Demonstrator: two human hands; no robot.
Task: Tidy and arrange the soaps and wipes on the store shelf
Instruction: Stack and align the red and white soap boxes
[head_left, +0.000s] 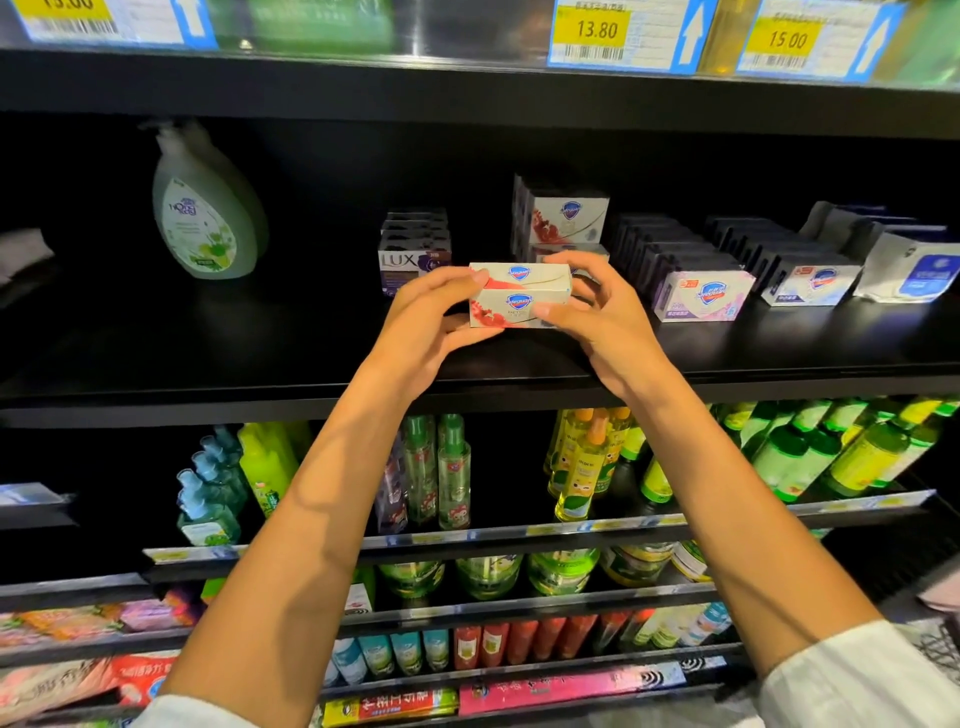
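Step now: I am holding one Safeguard soap box (519, 296) with both hands, just above the front of the black shelf (260, 353). I think I am about to put it in its row.
Next move: I think the box must go back, toward 12 o'clock, to the stack of same red-and-white Safeguard boxes (563, 218) right behind it. It should go down flat with the logo facing out, and I must not bump the boxes beside it.
My left hand (436, 322): at 9 o'clock of the box. My fingers curl over its top left corner and my thumb is under it, so I am pinching it.
The soap box: in the middle of the view. It is white with a red splash and a blue shield logo on the top and on the front. It looks clean and not bent.
My right hand (597, 306): at 3 o'clock of the box. My fingers wrap behind its right end and my thumb presses the front.
Far left, 10 o'clock: a green hand soap pump bottle (208, 213) stands alone, well apart.
Just left, 11 o'clock: a stack of Lux soap boxes (413, 249).
Right, 3 o'clock: a row of pink Safeguard boxes (701, 293), then a row of blue-and-white Safeguard boxes (810, 283), then wipes packs (914, 270) at the far end.
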